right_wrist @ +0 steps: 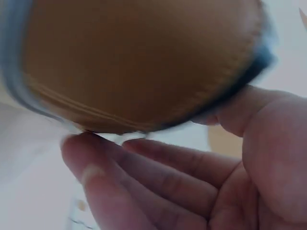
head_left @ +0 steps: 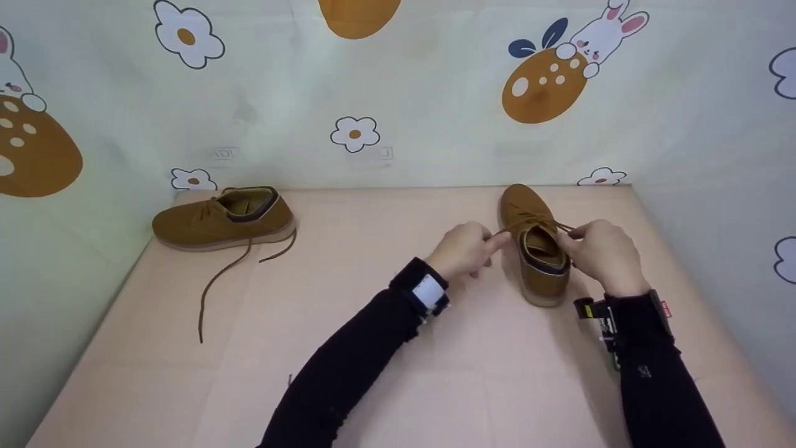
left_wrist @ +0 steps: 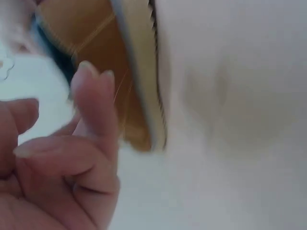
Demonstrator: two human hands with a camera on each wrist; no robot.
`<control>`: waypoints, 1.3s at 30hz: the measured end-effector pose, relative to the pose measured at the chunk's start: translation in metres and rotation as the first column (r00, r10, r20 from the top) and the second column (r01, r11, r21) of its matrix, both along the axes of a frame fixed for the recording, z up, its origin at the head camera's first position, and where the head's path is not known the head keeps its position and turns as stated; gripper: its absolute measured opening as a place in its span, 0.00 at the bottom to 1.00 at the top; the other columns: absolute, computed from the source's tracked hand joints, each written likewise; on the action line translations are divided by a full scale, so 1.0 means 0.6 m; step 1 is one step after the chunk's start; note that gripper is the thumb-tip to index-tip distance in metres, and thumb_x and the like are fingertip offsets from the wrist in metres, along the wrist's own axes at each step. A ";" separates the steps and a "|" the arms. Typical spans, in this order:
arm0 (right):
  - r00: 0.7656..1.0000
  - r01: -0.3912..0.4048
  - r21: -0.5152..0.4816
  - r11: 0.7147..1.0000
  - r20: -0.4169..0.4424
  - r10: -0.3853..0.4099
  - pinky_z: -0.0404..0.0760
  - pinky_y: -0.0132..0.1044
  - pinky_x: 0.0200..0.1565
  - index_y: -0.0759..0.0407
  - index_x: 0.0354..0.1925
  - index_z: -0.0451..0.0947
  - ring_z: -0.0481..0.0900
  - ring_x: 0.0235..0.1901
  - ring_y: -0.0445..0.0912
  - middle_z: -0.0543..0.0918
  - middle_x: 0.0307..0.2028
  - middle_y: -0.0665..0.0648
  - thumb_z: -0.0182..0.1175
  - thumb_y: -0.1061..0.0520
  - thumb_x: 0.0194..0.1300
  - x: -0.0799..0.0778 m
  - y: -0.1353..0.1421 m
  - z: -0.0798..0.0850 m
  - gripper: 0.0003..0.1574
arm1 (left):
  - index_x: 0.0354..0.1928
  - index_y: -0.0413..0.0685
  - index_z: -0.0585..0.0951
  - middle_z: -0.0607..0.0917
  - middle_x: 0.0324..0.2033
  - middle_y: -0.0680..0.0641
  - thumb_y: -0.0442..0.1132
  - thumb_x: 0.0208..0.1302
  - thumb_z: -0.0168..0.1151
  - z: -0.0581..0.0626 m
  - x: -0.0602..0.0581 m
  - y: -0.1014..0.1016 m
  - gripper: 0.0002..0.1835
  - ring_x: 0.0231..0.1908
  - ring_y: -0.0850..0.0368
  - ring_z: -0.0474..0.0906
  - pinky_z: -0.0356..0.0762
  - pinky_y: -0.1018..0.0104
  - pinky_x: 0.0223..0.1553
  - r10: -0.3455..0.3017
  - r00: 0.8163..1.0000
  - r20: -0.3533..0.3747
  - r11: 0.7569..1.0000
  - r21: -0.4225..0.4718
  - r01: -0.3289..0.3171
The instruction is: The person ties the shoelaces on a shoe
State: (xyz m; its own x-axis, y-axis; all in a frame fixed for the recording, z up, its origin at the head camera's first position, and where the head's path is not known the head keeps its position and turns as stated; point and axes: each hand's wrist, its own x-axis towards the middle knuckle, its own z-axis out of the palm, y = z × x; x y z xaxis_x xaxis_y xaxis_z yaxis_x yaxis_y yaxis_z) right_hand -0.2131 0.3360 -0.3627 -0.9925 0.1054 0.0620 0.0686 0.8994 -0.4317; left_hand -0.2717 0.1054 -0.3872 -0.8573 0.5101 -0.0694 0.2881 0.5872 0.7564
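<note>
In the head view, a brown lace-up shoe (head_left: 545, 283) stands at the right with its toe pointing away and its laces (head_left: 528, 219) crossed over the front. My left hand (head_left: 463, 250) is at its left side, index finger stretched toward the shoe, one lace end running to the fingers. On the other side, my right hand (head_left: 606, 255) pinches the other lace end near the collar. The shoe's side (left_wrist: 108, 52) shows past my fingers in the left wrist view; its brown upper (right_wrist: 134, 62) hides the right fingertips in the right wrist view.
The matching brown shoe (head_left: 205, 224) lies to the left, toe pointing left, with its loose lace (head_left: 208, 292) trailing over the pale tabletop (head_left: 373, 298). A patterned cloth wall (head_left: 435, 81) rises behind the surface and along both sides.
</note>
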 end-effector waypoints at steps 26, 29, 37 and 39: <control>0.897 -0.206 0.086 0.975 -0.382 0.224 0.63 0.39 0.19 0.59 0.25 0.83 0.66 0.14 0.45 0.72 0.13 0.50 0.60 0.60 0.66 0.027 -0.131 0.014 0.13 | 0.51 0.20 0.76 0.76 0.53 0.22 0.65 0.73 0.28 -0.039 -0.076 -0.583 0.47 0.52 0.28 0.75 0.70 0.40 0.55 0.782 0.614 -0.108 0.601 -0.131 -0.789; 0.890 -0.234 0.102 0.967 -0.377 0.255 0.65 0.40 0.20 0.60 0.25 0.83 0.68 0.14 0.45 0.75 0.15 0.51 0.61 0.59 0.66 0.024 -0.137 0.009 0.12 | 0.35 0.29 0.77 0.79 0.49 0.25 0.57 0.72 0.35 -0.037 -0.072 -0.583 0.35 0.46 0.33 0.77 0.73 0.42 0.51 0.799 0.590 -0.117 0.582 -0.096 -0.807; 0.884 -0.261 0.081 0.962 -0.379 0.272 0.66 0.39 0.21 0.62 0.30 0.85 0.69 0.15 0.44 0.80 0.19 0.53 0.61 0.60 0.66 0.021 -0.142 0.000 0.10 | 0.31 0.30 0.75 0.80 0.46 0.24 0.45 0.72 0.38 -0.011 -0.067 -0.570 0.25 0.46 0.31 0.78 0.74 0.41 0.48 0.770 0.605 -0.202 0.601 -0.087 -0.794; 0.883 -0.270 0.068 0.960 -0.379 0.275 0.66 0.38 0.20 0.61 0.29 0.86 0.69 0.14 0.43 0.80 0.19 0.52 0.60 0.61 0.66 0.021 -0.143 -0.002 0.10 | 0.29 0.32 0.75 0.80 0.44 0.25 0.46 0.71 0.39 -0.001 -0.062 -0.560 0.24 0.44 0.32 0.78 0.75 0.41 0.48 0.751 0.631 -0.195 0.629 -0.079 -0.774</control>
